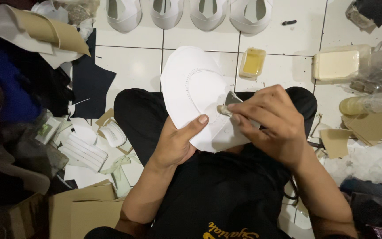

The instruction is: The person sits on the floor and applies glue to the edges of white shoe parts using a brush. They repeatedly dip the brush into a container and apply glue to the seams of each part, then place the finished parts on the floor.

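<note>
Left hand (pixel 175 144): clamps white upper (pixel 195 95) from below, thumb flat on its near edge.
Right hand (pixel 268 121): closed around small brush (pixel 227 107), tip on upper.
Upper: between both hands, over lap; probably light, floppy (best gripped at edge, clear of wet patch).
Glue tub (pixel 252 62): beyond right hand.
</note>
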